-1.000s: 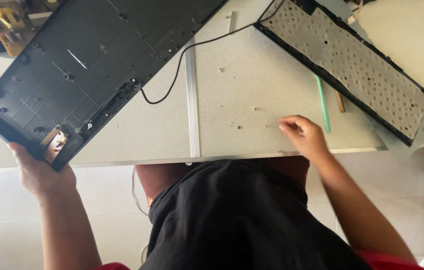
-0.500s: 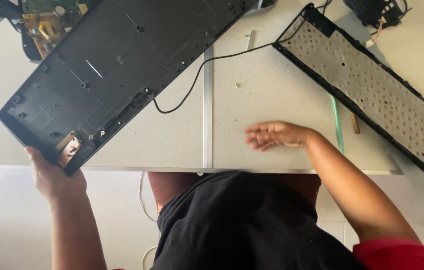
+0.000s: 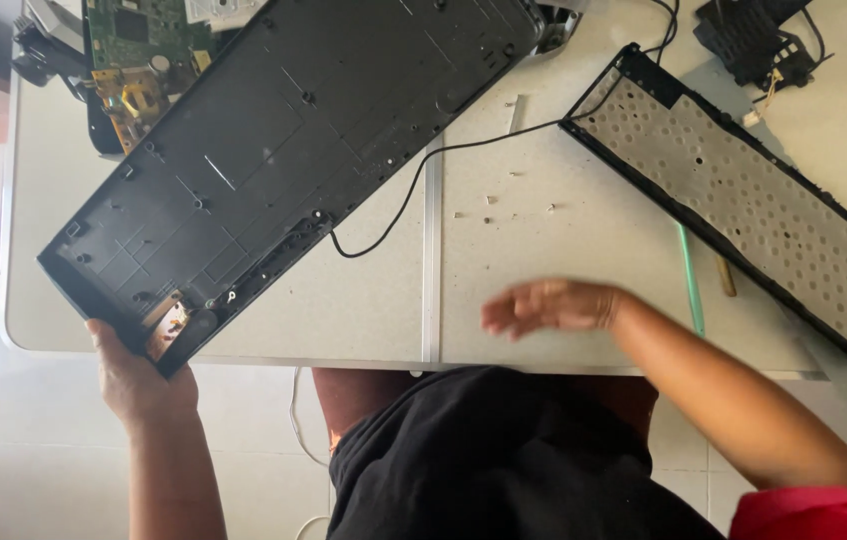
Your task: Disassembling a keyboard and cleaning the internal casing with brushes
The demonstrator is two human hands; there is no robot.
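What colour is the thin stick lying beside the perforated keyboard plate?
Light green; the thin stick shows best in the head view, next to the perforated keyboard plate.

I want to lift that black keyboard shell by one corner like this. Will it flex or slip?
The shell is long, thin plastic, so probably light but apt to twist. The left hand grips only its corner past the table edge, so it may sag. The attached cable could tug.

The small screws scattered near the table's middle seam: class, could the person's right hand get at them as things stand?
Probably yes. The right hand hovers empty over bare table, and the small screws lie just beyond its fingers with nothing between.
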